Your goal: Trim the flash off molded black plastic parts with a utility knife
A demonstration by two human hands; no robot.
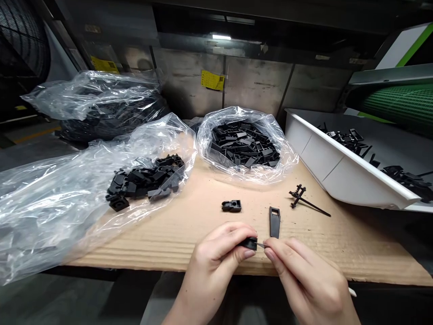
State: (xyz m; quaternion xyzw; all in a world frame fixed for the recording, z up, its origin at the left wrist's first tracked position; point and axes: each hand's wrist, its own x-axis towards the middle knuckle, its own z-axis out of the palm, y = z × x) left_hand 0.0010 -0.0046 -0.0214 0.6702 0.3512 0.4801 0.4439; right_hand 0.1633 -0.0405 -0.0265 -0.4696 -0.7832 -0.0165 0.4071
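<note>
Near the front edge of the cardboard, my left hand [219, 253] pinches a small black plastic part [249, 243] between thumb and fingers. My right hand [304, 275] is closed on a thin pointed blade [260, 245], whose tip meets the part's right end. Most of that tool is hidden in the hand; a pale end shows below the wrist side. Just beyond the fingers lie a black blocky clip part [232, 206] and a flat tapered black piece [274, 222] with a square opening. Farther right rests a black sprue-like piece [298, 195] with a long tail.
An open plastic bag [206, 155] of black parts stands at the back. To the left, another clear bag [77, 189] spills black parts, with a fuller bag [111, 108] behind it. A white bin [324, 167] holding black pieces borders the cardboard [142, 243] on the right.
</note>
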